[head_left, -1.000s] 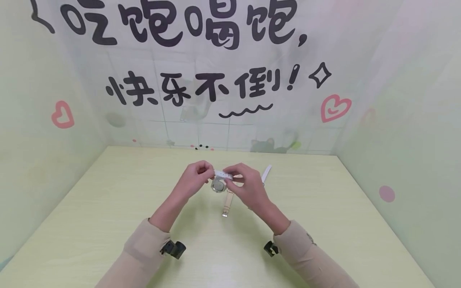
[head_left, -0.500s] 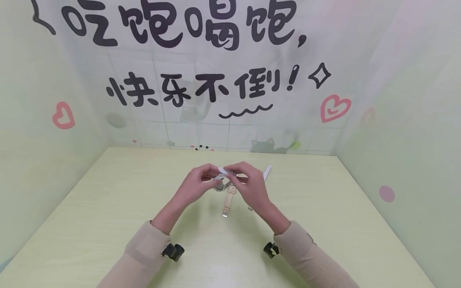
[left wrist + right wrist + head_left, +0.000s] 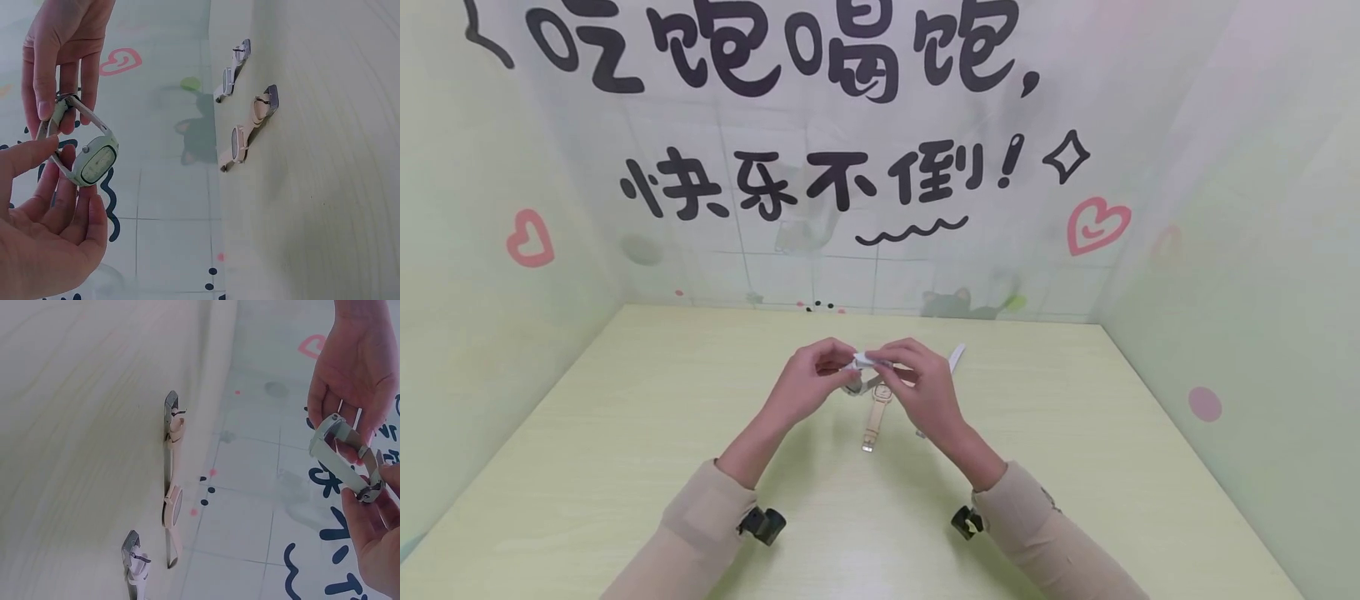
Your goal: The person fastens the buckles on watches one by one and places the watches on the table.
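Note:
Above the table, both hands hold a wristwatch (image 3: 97,164) with a pale strap. Its strap is bent round into a loop, and the dial faces away from the fingers in the left wrist view. My left hand (image 3: 801,387) holds it on the case side, thumb on the strap and fingers curled beneath. On the other side, my right hand (image 3: 931,396) pinches the strap near the metal buckle (image 3: 370,492). Fingers partly cover the strap ends, so I cannot tell whether the buckle is fastened.
A beige wristwatch (image 3: 874,419) lies flat on the table (image 3: 625,467) just below the hands. Beside it lies a white wristwatch (image 3: 957,357), mostly hidden behind my right hand in the head view. Printed curtain-like walls (image 3: 880,275) enclose the table's back and sides.
My left hand has moved slightly right, from pinching the strap to holding the watch by its case. The strap, earlier stretched flat between the hands, is now looped, and the dial has turned away.

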Demonstrator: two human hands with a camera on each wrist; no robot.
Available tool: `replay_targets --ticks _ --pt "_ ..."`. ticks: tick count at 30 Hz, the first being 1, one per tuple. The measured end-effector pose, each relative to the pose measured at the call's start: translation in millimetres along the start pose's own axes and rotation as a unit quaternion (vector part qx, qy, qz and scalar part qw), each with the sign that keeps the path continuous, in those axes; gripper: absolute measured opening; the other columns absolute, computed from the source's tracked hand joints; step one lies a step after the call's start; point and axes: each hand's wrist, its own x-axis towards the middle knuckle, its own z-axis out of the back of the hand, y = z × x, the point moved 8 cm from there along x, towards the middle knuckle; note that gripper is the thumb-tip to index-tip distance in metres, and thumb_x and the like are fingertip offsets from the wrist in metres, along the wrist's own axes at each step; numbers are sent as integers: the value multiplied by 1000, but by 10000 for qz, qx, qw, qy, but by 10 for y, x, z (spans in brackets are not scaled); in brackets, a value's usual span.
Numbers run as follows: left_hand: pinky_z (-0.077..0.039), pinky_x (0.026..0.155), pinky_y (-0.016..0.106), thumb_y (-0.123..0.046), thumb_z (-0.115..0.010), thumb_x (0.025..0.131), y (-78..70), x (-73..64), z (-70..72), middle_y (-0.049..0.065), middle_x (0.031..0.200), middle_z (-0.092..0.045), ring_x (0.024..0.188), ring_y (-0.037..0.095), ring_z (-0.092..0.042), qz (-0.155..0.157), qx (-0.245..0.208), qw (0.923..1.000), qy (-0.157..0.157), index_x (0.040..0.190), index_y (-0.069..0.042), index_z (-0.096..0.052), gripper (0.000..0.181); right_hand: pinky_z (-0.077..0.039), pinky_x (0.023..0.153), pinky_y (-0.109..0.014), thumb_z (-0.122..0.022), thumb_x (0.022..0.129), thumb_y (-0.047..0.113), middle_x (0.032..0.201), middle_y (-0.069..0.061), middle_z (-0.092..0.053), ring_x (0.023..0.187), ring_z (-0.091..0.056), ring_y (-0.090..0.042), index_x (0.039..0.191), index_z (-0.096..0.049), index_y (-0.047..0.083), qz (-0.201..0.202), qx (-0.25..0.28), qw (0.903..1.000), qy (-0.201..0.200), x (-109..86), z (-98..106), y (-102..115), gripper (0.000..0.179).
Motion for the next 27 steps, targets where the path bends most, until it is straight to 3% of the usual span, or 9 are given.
replay_targets --ticks 17,27 --pt "-59 90 38 -10 -70 92 -38 -17 25 14 110 -73 103 28 -71 35 416 9988 -241 110 -4 -67 19 -61 81 -29 -67 89 -7 99 -14 -67 95 -70 -27 102 -73 -2 298 -491 9979 -302 -44 -5 -14 15" --pt "-60 89 37 -12 -70 92 -35 -14 37 12 108 -74 101 26 -71 -43 628 9975 -322 108 -5 -68 18 -60 80 -22 -66 87 -9 97 -13 -65 90 -70 -23 98 -70 -2 320 -749 9962 -295 -48 -36 -8 13"
